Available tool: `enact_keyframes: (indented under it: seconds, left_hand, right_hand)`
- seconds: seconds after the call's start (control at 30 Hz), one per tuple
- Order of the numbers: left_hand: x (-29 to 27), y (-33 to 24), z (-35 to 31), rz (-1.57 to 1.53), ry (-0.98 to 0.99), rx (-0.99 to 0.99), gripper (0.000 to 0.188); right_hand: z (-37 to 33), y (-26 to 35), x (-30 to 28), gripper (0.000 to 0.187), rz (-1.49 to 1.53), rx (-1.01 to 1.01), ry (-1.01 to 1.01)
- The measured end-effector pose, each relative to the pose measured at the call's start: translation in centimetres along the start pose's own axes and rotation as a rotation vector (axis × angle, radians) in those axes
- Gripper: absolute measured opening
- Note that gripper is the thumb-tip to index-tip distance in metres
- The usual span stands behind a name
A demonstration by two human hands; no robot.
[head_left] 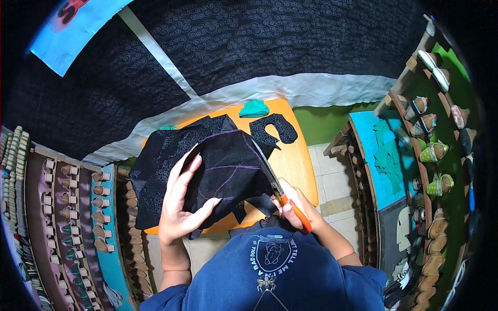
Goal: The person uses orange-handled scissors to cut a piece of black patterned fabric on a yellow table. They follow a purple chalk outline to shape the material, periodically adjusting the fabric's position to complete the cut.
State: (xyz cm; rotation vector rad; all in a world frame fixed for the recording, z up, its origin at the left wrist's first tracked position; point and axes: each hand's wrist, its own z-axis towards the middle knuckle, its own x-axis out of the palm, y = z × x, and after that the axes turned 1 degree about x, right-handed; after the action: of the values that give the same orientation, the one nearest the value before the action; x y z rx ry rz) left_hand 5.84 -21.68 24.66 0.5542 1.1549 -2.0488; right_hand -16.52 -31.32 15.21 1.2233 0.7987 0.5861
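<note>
Left hand (179,210) and right hand (296,203) apart, at opposite sides of the black cloth (215,155): right closed around scissors (300,214), left spread at the cloth's left edge, firmness of pinch not possible to tell. Beneath, yellow table (305,181); over its left side, heap of patterned dark cloth (155,155); next in size, black cloth, raised above the table between both hands, marked face up; beyond it, flat on the tabletop, U-shaped black piece (288,135). Step in hand, by judgement: trimming along the right edge of the marked cloth. For the next move, as judged: tension the cloth with the left, align blades (266,167) to the purple lines (236,167), clear the heap below before closing. Pose, forearm to fingertip: left forearm (175,263) nearly upright from the lower edge, fingers pointing away, thumb extended rightward across the near part of the cloth; right forearm (334,241) slanting in from lower right, fingers curled at the orange handles, blades aimed away and leftward. Blade gap too fine to tell.
</note>
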Motion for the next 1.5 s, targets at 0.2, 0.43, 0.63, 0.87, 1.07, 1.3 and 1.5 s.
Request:
enact_keyframes:
  seconds: [0.2,0.43,0.63,0.87,1.07,1.3,1.5]
  left_hand:
    - [0.1,0.2,0.1,0.033,-0.035,0.018,0.071]
    - [-0.9,0.3,1.0,-0.061,0.055,0.0,0.063]
    - [-1.4,0.1,2.2,-0.082,0.156,-0.029,0.069]
    - [-1.8,0.5,2.7,-0.106,0.212,0.108,0.06]
    - [-1.8,-0.1,3.0,-0.055,0.227,0.029,0.064]
    - [-1.6,0.1,2.9,-0.061,0.21,-0.023,0.069]
    - [-1.7,0.2,2.9,-0.081,0.211,-0.029,0.069]
  right_hand:
    - [0.1,-0.2,-0.1,0.066,-0.011,-0.004,-0.017]
    - [0.2,-0.2,0.0,0.073,-0.036,0.001,-0.065]
    - [0.0,-0.6,-0.6,0.054,-0.072,-0.003,0.008]
    - [0.4,0.2,-1.1,0.056,-0.116,-0.005,0.032]
    - [0.2,0.2,-0.7,0.06,-0.016,0.02,-0.013]
    - [0.3,0.1,-0.8,0.061,-0.006,0.032,-0.007]
    - [0.3,0.2,-0.4,0.059,0.024,0.034,-0.008]
